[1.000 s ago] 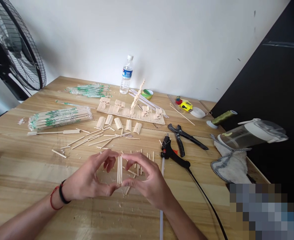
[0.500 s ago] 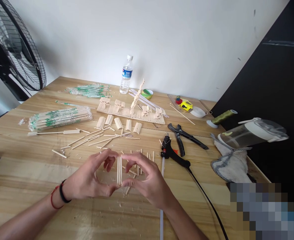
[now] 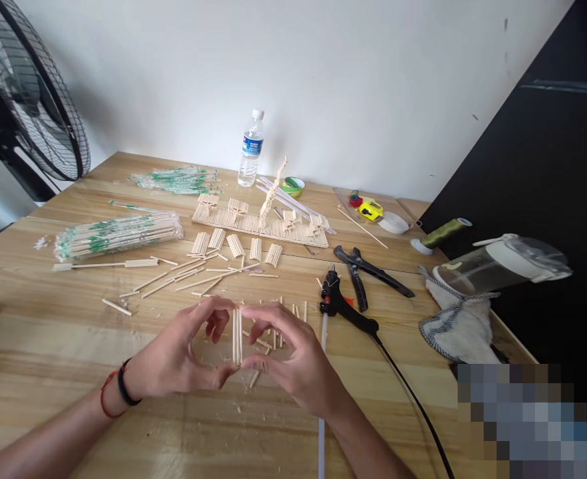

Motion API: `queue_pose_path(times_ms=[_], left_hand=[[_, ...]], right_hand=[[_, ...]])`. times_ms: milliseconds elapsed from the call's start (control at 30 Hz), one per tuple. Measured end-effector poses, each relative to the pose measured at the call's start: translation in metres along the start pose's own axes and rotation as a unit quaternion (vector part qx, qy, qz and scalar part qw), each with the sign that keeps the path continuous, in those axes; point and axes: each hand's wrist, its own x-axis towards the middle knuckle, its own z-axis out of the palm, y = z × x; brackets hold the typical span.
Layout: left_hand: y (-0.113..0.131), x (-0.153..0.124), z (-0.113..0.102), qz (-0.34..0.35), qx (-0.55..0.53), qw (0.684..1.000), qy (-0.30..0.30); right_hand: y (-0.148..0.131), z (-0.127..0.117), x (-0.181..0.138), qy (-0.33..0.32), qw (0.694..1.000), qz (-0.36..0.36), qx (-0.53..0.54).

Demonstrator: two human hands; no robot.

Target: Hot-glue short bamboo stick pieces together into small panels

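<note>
My left hand (image 3: 178, 356) and my right hand (image 3: 293, 359) meet over the wooden table (image 3: 48, 372) and pinch a small bundle of short wooden sticks (image 3: 237, 336) between thumbs and forefingers. The bundle stands upright, held at its top and bottom ends. My left wrist carries a red and a black band. Several loose cut sticks (image 3: 273, 332) lie on the table just behind my fingers. A black glue gun (image 3: 346, 307) rests right of my right hand, its cable running toward me.
A stick-built platform with small structures (image 3: 260, 223) sits mid-table, with black cutters (image 3: 367, 273), wrapped chopstick packs (image 3: 118, 234), a water bottle (image 3: 251, 150), thread spool (image 3: 440, 234), cloth (image 3: 460, 326) and clear jug (image 3: 502, 266) around. A fan (image 3: 28, 86) stands at the left.
</note>
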Motion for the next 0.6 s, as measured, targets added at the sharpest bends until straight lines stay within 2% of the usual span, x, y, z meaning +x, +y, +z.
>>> queue_pose_path(times_ms=[600], left_hand=[[-0.0034, 0.0007, -0.0003, 0.001, 0.034, 0.999, 0.004]], right_hand=[[-0.0006, 0.0020, -0.0009, 0.009, 0.998, -0.034, -0.043]])
